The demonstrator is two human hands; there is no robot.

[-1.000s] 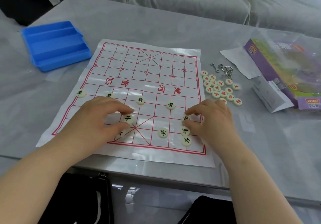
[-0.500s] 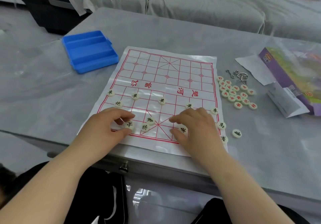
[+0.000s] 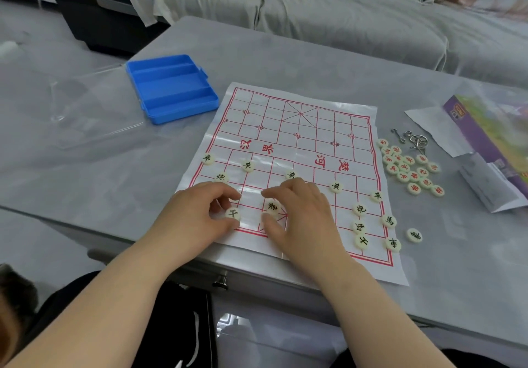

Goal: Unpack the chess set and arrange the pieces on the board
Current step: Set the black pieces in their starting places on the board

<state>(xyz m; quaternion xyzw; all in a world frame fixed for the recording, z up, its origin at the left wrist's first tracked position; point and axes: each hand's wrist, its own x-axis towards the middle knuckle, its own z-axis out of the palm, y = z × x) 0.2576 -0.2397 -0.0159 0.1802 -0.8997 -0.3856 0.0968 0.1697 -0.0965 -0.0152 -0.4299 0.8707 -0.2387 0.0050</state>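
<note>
As the near rank is filled, one disc [image 3: 233, 213] is pinched by the left hand [image 3: 197, 219], a second disc [image 3: 272, 207] by the right hand [image 3: 303, 216]. Red discs [image 3: 411, 167] are kept aside, likely for later.

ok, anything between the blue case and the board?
No. In the head view, only bare grey tabletop separates the blue case from the far left corner of the board.

Right hand [image 3: 297, 213] has slid left across the board [image 3: 300, 139] from the right-side pieces [image 3: 360, 226], now curled round a piece [image 3: 272, 206] beside the left hand [image 3: 200, 213].
</note>
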